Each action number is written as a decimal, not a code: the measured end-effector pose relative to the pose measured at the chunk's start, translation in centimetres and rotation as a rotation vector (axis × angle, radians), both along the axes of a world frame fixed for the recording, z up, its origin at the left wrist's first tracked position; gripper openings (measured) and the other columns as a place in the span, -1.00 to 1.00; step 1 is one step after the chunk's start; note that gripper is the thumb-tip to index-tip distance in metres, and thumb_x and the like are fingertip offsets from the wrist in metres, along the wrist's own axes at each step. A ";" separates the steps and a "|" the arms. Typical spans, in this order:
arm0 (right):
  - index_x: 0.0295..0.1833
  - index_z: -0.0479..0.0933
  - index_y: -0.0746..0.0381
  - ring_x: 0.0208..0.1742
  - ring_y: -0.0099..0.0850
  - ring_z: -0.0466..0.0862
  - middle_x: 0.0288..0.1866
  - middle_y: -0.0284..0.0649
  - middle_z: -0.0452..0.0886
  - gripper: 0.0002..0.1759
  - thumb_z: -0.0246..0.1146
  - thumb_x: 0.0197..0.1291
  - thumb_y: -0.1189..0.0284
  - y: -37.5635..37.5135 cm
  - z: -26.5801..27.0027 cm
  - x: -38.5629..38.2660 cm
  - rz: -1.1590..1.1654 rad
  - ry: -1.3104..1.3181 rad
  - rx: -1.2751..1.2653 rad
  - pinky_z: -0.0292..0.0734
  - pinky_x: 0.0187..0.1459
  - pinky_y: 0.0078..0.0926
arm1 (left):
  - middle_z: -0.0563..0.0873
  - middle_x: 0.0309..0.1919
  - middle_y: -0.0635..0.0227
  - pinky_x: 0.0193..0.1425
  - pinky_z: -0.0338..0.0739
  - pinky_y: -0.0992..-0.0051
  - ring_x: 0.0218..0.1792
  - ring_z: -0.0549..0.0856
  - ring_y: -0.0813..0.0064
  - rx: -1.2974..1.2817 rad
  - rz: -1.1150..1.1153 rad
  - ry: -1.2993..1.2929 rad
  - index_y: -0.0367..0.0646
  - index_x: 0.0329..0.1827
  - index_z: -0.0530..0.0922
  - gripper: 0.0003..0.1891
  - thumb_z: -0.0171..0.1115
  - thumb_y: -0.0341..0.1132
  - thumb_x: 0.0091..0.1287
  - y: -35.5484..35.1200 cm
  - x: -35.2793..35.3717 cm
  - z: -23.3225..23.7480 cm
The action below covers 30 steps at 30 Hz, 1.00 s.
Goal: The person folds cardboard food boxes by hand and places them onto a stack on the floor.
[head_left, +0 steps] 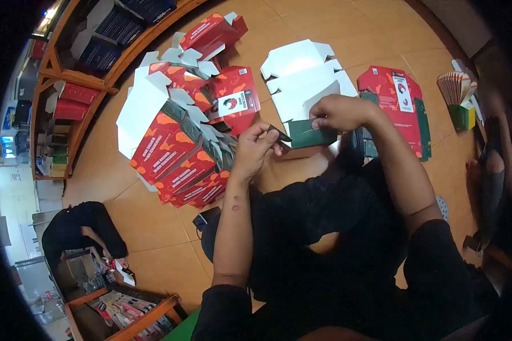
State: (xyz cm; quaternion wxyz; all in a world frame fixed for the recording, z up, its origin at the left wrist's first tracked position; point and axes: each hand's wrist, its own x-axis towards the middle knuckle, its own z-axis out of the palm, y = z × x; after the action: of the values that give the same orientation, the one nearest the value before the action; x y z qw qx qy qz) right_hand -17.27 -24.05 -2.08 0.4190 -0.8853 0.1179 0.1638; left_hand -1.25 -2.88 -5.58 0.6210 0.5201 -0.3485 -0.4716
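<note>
In front of my knees lies a cardboard box (pixel 293 65), partly folded, its white inside facing up and its dark green side panel standing toward me. My left hand (pixel 253 149) pinches a small dark green flap at the panel's left end between thumb and fingers. Across the top edge of the green panel, my right hand (pixel 341 112) is closed, thumb on the outer face and fingers curled behind it. A raised white flap stands beside the right fingers. The fingertips behind the panel are hidden.
Red printed boxes (pixel 173 153) are piled to the left, partly folded. Flat red box blanks (pixel 389 108) lie on the right. Wooden shelves (pixel 91 82) hold more boxes. Another person (pixel 85 230) bends over at lower left, near a wooden crate (pixel 125 318). Someone's legs (pixel 492 187) show at right.
</note>
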 end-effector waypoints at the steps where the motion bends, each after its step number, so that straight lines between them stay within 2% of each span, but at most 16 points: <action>1: -0.13 0.60 0.31 -0.27 -0.14 0.66 -0.35 0.00 0.66 -0.73 0.21 0.32 0.29 0.3 0.7 0.0 -0.019 0.057 0.019 0.50 -0.17 -0.21 | 0.65 -0.36 0.34 -0.43 0.49 0.61 -0.55 0.59 0.60 0.010 0.017 -0.053 -0.31 -0.17 0.56 -0.85 0.22 -0.36 0.45 -0.1 -0.3 0.2; 2: -0.13 0.60 0.31 -0.27 -0.14 0.66 -0.35 0.00 0.66 -0.73 0.21 0.32 0.29 0.7 0.7 0.2 -0.024 0.059 0.020 0.50 -0.17 -0.21 | 0.65 -0.36 0.34 -0.43 0.49 0.61 -0.55 0.59 0.60 0.011 0.012 -0.051 -0.31 -0.17 0.56 -0.85 0.22 -0.36 0.45 -0.3 -0.8 0.3; 4: -0.15 0.58 0.31 -0.23 -0.11 0.65 -0.35 0.00 0.64 -0.72 0.21 0.33 0.27 1.6 0.5 0.4 0.083 -0.032 -0.025 0.48 -0.15 -0.20 | 0.68 -0.38 0.37 -0.52 0.44 0.63 -0.61 0.57 0.65 0.228 0.172 -0.387 -0.31 -0.11 0.61 -0.80 0.29 -0.31 0.40 -0.5 -2.8 1.2; 5: -0.17 0.57 0.30 -0.18 -0.07 0.65 -0.34 0.01 0.64 -0.72 0.20 0.33 0.26 1.9 0.7 0.6 0.096 0.013 -0.050 0.46 -0.13 -0.17 | 0.69 -0.45 0.40 -0.60 0.37 0.64 -0.67 0.53 0.71 0.284 0.242 -0.504 -0.30 -0.05 0.64 -0.73 0.37 -0.28 0.33 -0.5 -3.6 1.2; 6: -0.17 0.57 0.30 -0.18 -0.07 0.65 -0.34 0.01 0.64 -0.72 0.20 0.33 0.26 1.9 0.3 0.6 0.096 0.016 -0.045 0.46 -0.13 -0.17 | 0.69 -0.45 0.40 -0.60 0.37 0.64 -0.67 0.53 0.71 0.289 0.241 -0.502 -0.30 -0.05 0.64 -0.73 0.37 -0.28 0.33 -0.7 -3.8 0.9; 8: -0.16 0.56 0.31 -0.17 -0.02 0.64 -0.31 0.03 0.64 -0.73 0.20 0.33 0.28 2.0 -0.8 0.7 0.082 -0.070 -0.077 0.45 -0.13 -0.14 | 0.65 -0.55 0.45 -0.62 0.33 0.64 -0.70 0.52 0.71 0.324 0.412 -0.528 -0.30 -0.05 0.66 -0.71 0.40 -0.27 0.30 -0.8 -4.0 0.4; 12: -0.17 0.57 0.32 -0.18 0.03 0.64 -0.31 0.05 0.64 -0.73 0.21 0.31 0.29 2.3 -1.1 0.7 0.030 -0.017 -0.031 0.45 -0.12 -0.11 | 0.64 -0.57 0.44 -0.63 0.31 0.63 -0.71 0.50 0.73 0.308 0.332 -0.577 -0.28 -0.05 0.69 -0.71 0.40 -0.25 0.31 -0.7 -4.3 0.7; 15: -0.22 0.58 0.33 -0.23 0.05 0.64 -0.35 0.05 0.64 -0.74 0.24 0.27 0.31 2.6 -1.6 0.7 0.010 -0.028 -0.021 0.46 -0.14 -0.10 | 0.67 -0.56 0.38 -0.53 0.41 0.59 -0.63 0.56 0.68 0.359 0.281 -0.522 -0.27 -0.05 0.71 -0.71 0.39 -0.23 0.31 -0.4 -4.2 0.3; 17: -0.25 0.59 0.33 -0.26 0.05 0.64 -0.36 0.05 0.64 -0.76 0.26 0.25 0.34 3.0 -1.0 0.7 0.082 -0.165 -0.080 0.48 -0.18 -0.11 | 0.72 -0.49 0.34 -0.36 0.51 0.58 -0.50 0.63 0.64 0.137 0.201 -0.703 -0.26 -0.02 0.70 -0.71 0.37 -0.25 0.32 -0.5 -4.4 -0.1; 18: -0.25 0.59 0.33 -0.26 0.05 0.64 -0.36 0.05 0.64 -0.76 0.26 0.25 0.34 3.1 -0.9 0.7 0.083 -0.166 -0.081 0.48 -0.18 -0.11 | 0.72 -0.49 0.34 -0.36 0.51 0.58 -0.50 0.63 0.64 0.137 0.202 -0.705 -0.26 -0.02 0.70 -0.71 0.37 -0.25 0.32 -0.5 -4.5 -0.1; 20: -0.24 0.59 0.34 -0.29 0.00 0.65 -0.36 0.04 0.65 -0.79 0.28 0.23 0.37 3.1 -0.8 0.5 0.125 -0.194 -0.146 0.49 -0.21 -0.16 | 0.76 -0.42 0.32 -0.22 0.54 0.56 -0.39 0.67 0.60 0.237 0.148 -0.774 -0.25 -0.02 0.69 -0.73 0.34 -0.26 0.33 -0.4 -4.8 -0.1; 23: -0.21 0.59 0.34 -0.31 -0.11 0.67 -0.36 0.03 0.65 -0.81 0.31 0.21 0.40 2.7 1.6 0.3 0.058 -0.189 -0.031 0.50 -0.21 -0.23 | 0.74 -0.46 0.24 -0.32 0.54 0.44 -0.47 0.68 0.50 0.193 0.223 -0.811 -0.25 -0.14 0.70 -0.74 0.30 -0.20 0.36 -0.6 -4.1 0.2; 24: -0.21 0.59 0.34 -0.31 -0.11 0.67 -0.36 0.03 0.65 -0.81 0.31 0.21 0.40 2.5 1.6 0.3 0.060 -0.189 -0.035 0.50 -0.21 -0.23 | 0.74 -0.46 0.24 -0.32 0.54 0.44 -0.47 0.68 0.50 0.190 0.225 -0.810 -0.25 -0.14 0.70 -0.74 0.30 -0.20 0.36 -0.4 -3.7 0.8; 26: -0.20 0.59 0.34 -0.31 -0.23 0.69 -0.37 -0.03 0.67 -0.82 0.33 0.18 0.43 1.9 1.5 0.1 -0.033 -0.244 0.039 0.52 -0.21 -0.30 | 0.67 -0.56 0.37 -0.40 0.50 0.47 -0.54 0.62 0.54 0.489 -0.048 -0.306 -0.32 -0.25 0.67 -0.69 0.30 -0.17 0.38 -0.1 -2.8 2.3; 28: -0.16 0.61 0.33 -0.29 -0.29 0.70 -0.34 -0.06 0.69 -0.83 0.32 0.18 0.46 2.1 1.9 0.1 -0.013 -0.297 0.031 0.54 -0.20 -0.37 | 0.62 -0.59 0.42 -0.44 0.46 0.50 -0.56 0.57 0.60 0.433 0.008 -0.321 -0.34 -0.30 0.66 -0.66 0.29 -0.15 0.39 -0.1 -3.5 3.3; 30: -0.17 0.60 0.30 -0.31 -0.29 0.68 -0.33 -0.15 0.69 -0.82 0.28 0.26 0.39 2.8 3.1 0.1 -0.228 -0.829 -0.154 0.54 -0.21 -0.37 | 0.58 -0.62 0.47 -0.48 0.42 0.53 -0.59 0.53 0.65 0.380 0.059 -0.339 -0.35 -0.34 0.64 -0.64 0.29 -0.14 0.40 0.0 -3.6 3.5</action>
State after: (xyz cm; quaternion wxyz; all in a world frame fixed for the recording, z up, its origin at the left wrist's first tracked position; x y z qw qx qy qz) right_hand -17.12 -21.24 0.98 0.3792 -0.8861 0.0487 -0.2620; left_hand -4.83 -2.87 -2.04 0.4584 0.7091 -0.3375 -0.4160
